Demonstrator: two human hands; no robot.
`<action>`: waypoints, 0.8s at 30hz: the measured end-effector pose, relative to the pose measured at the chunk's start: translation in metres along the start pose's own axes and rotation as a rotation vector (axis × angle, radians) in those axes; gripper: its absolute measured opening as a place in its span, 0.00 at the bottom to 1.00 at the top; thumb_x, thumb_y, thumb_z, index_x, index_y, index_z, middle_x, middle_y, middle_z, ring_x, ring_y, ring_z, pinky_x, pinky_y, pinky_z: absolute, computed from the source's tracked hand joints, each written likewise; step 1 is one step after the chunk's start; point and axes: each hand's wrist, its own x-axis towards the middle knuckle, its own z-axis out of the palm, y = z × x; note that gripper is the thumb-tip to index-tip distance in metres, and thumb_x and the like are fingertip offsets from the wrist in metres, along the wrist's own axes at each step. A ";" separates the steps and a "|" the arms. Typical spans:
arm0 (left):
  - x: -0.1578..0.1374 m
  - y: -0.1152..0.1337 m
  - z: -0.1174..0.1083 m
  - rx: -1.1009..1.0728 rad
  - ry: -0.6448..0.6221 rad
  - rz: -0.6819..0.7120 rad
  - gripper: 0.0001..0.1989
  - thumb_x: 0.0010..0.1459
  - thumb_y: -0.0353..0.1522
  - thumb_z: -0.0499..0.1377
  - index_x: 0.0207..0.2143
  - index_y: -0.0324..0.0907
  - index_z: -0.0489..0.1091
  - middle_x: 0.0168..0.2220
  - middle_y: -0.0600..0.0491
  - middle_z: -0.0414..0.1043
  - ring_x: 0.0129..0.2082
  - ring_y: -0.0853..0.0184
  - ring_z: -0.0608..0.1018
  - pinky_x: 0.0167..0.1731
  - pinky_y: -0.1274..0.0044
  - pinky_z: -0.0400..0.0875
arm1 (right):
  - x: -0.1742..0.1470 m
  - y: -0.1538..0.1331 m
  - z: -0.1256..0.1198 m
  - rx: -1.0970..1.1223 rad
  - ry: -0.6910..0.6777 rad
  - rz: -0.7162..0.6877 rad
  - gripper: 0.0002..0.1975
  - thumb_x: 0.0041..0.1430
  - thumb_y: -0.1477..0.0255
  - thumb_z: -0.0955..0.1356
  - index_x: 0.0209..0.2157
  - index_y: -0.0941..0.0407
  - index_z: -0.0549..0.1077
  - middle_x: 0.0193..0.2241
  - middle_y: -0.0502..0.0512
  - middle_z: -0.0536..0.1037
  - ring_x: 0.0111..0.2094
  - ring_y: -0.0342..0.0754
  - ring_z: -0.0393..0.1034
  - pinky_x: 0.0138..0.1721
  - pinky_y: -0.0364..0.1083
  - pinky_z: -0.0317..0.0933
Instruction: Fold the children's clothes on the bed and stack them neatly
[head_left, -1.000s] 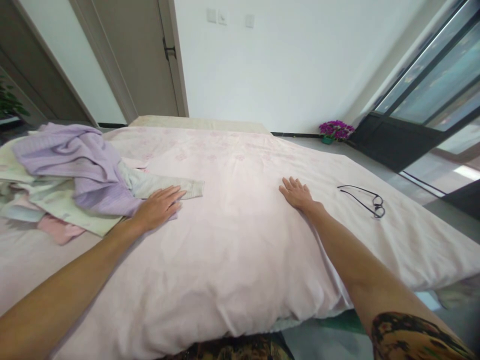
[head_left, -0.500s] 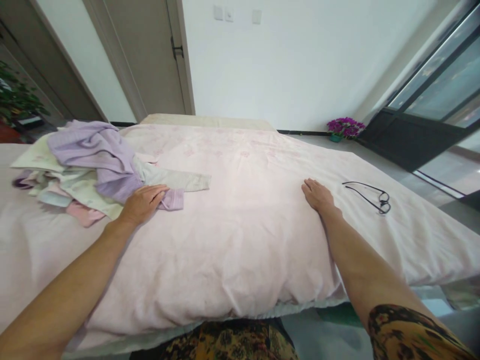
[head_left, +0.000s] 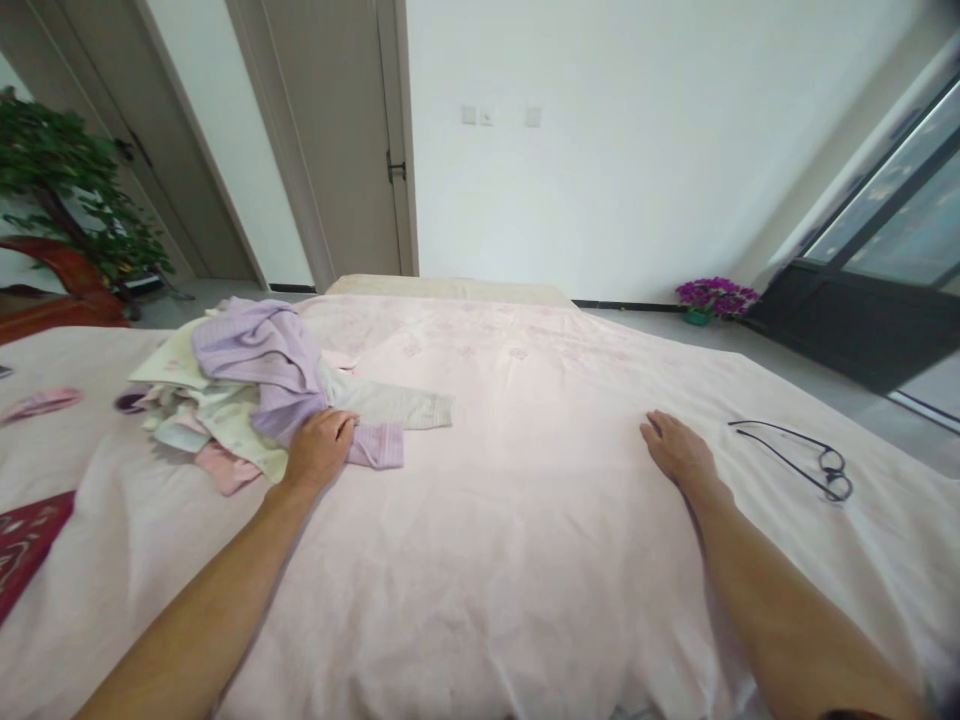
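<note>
We find the lilac, ribbed fabric garment (head_left: 259, 345) draped atop the heap of pale printed clothing (head_left: 244, 410), one end trailing to the heap's right. The left hand (head_left: 321, 450) rests over it at the heap's near right edge, fingers bent, probably steadying it; we cannot tell whether cloth is gripped. The right hand (head_left: 679, 450), well right of the heap, lies open, palm down on the pale pink, floral cloth cover (head_left: 517, 520), apparently for support. Farther right of the heap, black-framed spectacles (head_left: 831, 476) lie unfolded, presumably kept clear.
</note>
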 end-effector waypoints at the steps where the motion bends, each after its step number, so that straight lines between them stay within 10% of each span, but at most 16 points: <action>1: 0.000 0.000 -0.001 -0.004 0.013 -0.014 0.18 0.62 0.33 0.46 0.41 0.42 0.75 0.42 0.49 0.78 0.45 0.61 0.77 0.50 0.72 0.68 | 0.001 0.001 0.001 -0.001 0.001 0.000 0.28 0.66 0.59 0.56 0.61 0.57 0.66 0.63 0.61 0.64 0.62 0.58 0.59 0.61 0.54 0.52; 24: 0.001 -0.012 -0.001 -0.237 0.167 -0.172 0.17 0.65 0.38 0.48 0.44 0.43 0.74 0.43 0.50 0.79 0.44 0.62 0.80 0.46 0.73 0.71 | 0.001 0.003 0.006 -0.035 -0.067 0.231 0.39 0.62 0.45 0.50 0.68 0.48 0.52 0.70 0.58 0.47 0.68 0.67 0.40 0.61 0.74 0.33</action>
